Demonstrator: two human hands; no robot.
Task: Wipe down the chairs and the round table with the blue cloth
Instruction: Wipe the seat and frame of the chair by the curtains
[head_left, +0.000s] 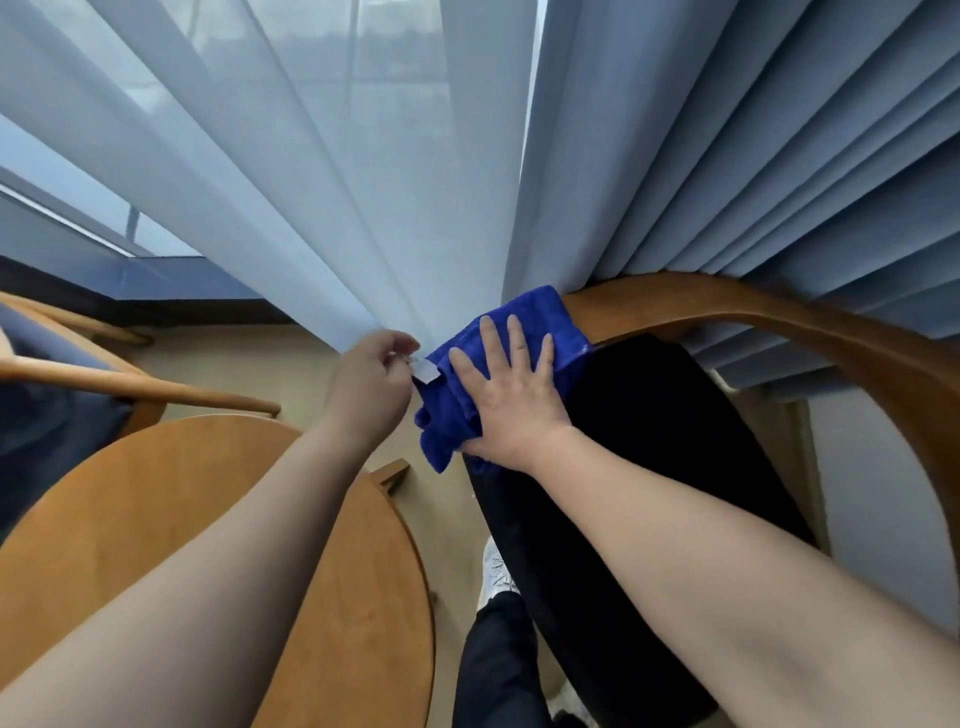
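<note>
The blue cloth (540, 317) lies draped over the left end of a wooden chair's curved armrest (753, 317). My right hand (511, 395) presses flat on the cloth, fingers straight and spread. My left hand (371, 379) pinches the cloth's white label at its left edge. The chair has a black seat (649, 415) below the cloth. The round wooden table (208, 519) sits at lower left, under my left forearm.
A second wooden chair (104, 384) with a dark blue cushion stands at far left behind the table. Sheer white curtains (311, 182) and grey-blue drapes (727, 156) hang right behind the armrest. My leg and white shoe (496, 577) stand between table and chair.
</note>
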